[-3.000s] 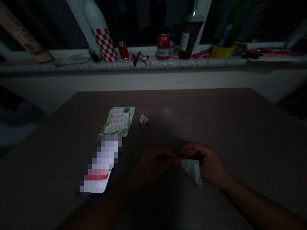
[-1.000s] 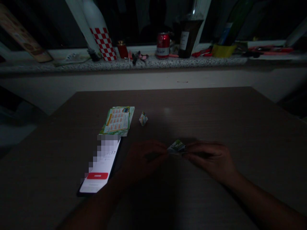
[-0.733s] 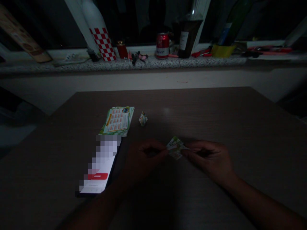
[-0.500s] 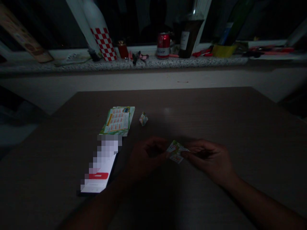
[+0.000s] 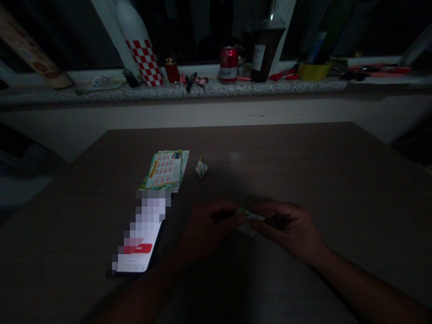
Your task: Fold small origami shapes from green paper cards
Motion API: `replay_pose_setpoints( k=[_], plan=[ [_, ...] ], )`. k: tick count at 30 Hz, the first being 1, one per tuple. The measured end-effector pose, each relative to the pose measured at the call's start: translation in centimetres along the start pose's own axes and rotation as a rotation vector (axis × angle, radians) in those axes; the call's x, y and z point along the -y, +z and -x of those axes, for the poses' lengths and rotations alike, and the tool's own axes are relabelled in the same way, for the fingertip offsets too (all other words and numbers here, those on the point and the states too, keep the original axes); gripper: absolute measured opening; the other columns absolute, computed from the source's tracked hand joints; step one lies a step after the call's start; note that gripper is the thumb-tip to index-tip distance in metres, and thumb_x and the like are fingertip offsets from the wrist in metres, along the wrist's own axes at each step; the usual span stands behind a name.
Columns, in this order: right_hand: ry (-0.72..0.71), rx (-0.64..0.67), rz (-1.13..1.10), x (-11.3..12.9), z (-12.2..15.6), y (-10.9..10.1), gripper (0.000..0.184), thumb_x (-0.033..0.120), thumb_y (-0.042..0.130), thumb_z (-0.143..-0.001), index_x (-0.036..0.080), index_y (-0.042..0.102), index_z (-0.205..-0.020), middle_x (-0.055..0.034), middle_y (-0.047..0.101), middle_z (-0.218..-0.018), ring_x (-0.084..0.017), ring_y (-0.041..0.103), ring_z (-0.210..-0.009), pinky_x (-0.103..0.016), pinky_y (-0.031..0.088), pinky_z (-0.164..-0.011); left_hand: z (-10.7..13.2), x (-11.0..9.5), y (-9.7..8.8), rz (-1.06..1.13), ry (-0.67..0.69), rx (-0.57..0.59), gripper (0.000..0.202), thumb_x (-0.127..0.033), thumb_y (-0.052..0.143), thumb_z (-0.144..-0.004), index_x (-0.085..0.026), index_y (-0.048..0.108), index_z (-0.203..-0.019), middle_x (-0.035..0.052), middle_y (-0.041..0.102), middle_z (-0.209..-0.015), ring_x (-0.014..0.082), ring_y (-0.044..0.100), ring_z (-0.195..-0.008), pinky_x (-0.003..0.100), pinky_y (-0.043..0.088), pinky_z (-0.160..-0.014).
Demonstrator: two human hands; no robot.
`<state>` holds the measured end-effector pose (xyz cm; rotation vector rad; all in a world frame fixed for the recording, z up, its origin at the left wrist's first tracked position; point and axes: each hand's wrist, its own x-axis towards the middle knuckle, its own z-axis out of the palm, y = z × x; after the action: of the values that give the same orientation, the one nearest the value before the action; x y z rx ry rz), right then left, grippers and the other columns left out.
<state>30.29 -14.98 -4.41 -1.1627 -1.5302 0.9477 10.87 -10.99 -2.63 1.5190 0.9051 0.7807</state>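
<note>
Between my two hands is a small folded piece of printed paper (image 5: 247,228), green and white, held just above the table. My left hand (image 5: 211,227) pinches its left side between thumb and fingers. On its right side, the thumb and fingers of my right hand (image 5: 290,225) are closed on it too. Fingers cover part of the paper, and dim light hides its exact folds. Beyond my left hand a small folded paper piece (image 5: 201,168) sits on the table. Left of that lies a stack of printed paper sheets (image 5: 165,171).
A lit phone (image 5: 140,238) lies left of my left forearm on the wooden table (image 5: 286,153). Along the stone windowsill (image 5: 209,92) behind stand a red-and-white checked bottle (image 5: 146,60), a red can (image 5: 228,65), a dark cup (image 5: 265,54) and a yellow holder (image 5: 314,71).
The paper between my hands has tipped, showing less of its printed face. Both hands have shifted slightly, and their fingertips are closer together. The stack, phone and other folded piece stay put.
</note>
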Motion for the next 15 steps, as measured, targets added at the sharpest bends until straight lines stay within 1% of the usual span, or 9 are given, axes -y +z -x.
replay_pose_setpoints(
  k=[2,6,12,15],
  plan=[
    [0.012,0.011,0.000,0.08,-0.04,0.09,0.015,0.023,0.072,-0.074,0.019,0.073,-0.089,-0.0047,0.076,-0.077,-0.017,0.070,-0.065,-0.024,0.057,-0.057,0.08,0.06,0.12,0.000,0.008,-0.009,0.007,-0.023,0.070,-0.077,-0.017,0.071,-0.080,0.0007,0.067,-0.079,0.0140,0.061,-0.074,0.023,0.046,-0.068],
    [-0.010,-0.002,0.040,0.17,-0.20,0.13,0.009,0.022,0.071,-0.075,0.019,0.074,-0.083,-0.0041,0.076,-0.074,-0.016,0.070,-0.063,-0.024,0.057,-0.057,0.21,0.02,0.32,0.004,-0.004,-0.031,0.007,-0.023,0.070,-0.077,-0.016,0.070,-0.080,0.0003,0.067,-0.076,0.0139,0.061,-0.073,0.023,0.045,-0.066],
    [-0.041,0.008,0.035,0.19,-0.22,0.00,0.005,0.021,0.071,-0.075,0.018,0.073,-0.080,-0.0027,0.075,-0.070,-0.014,0.069,-0.059,-0.021,0.056,-0.054,0.26,-0.12,0.42,-0.029,-0.028,-0.034,0.008,-0.023,0.069,-0.077,-0.015,0.069,-0.077,-0.0002,0.066,-0.073,0.0130,0.060,-0.070,0.022,0.044,-0.064],
    [-0.063,-0.001,0.051,0.26,-0.22,0.04,0.004,0.020,0.070,-0.075,0.018,0.073,-0.078,-0.0024,0.074,-0.068,-0.014,0.068,-0.058,-0.021,0.055,-0.053,0.29,-0.02,0.39,-0.054,-0.012,-0.044,0.008,-0.024,0.069,-0.077,-0.015,0.069,-0.077,0.0005,0.066,-0.073,0.0132,0.060,-0.070,0.023,0.044,-0.064]
  ],
)
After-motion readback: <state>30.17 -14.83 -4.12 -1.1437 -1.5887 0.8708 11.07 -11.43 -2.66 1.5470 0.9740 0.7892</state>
